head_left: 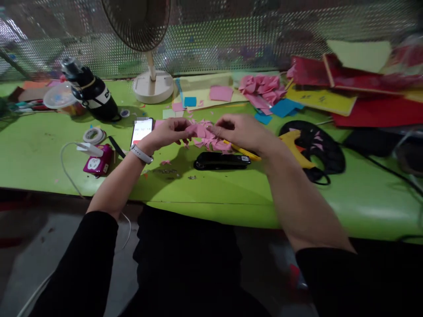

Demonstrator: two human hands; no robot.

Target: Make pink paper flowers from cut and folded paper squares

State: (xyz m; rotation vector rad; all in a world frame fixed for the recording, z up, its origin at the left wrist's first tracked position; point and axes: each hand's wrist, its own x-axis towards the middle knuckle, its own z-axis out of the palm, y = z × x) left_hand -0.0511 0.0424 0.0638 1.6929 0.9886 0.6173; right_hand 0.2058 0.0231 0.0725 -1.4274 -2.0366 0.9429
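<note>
Cut and folded pink paper (203, 130) lies between my two hands above the green table. At its left side, my left hand (172, 131) pinches the paper between thumb and fingers. My right hand (235, 127) closes on the right side of the same paper, its fingertips partly hidden. Beneath my right hand a yellow-handled tool (246, 152) sticks out, perhaps a cutter; its other end is covered. A black stapler (223, 161) lies just in front of the paper. Pink scraps (166, 162) and small bits are scattered nearby.
A phone (142, 131) lies left of my left hand, near a purple power adapter (99, 160) and tape rolls (93, 135). Behind stand a black bottle (95, 97) and a white fan (153, 88). Pink paper flowers (262, 88) and a black pouch (330, 149) are rightward.
</note>
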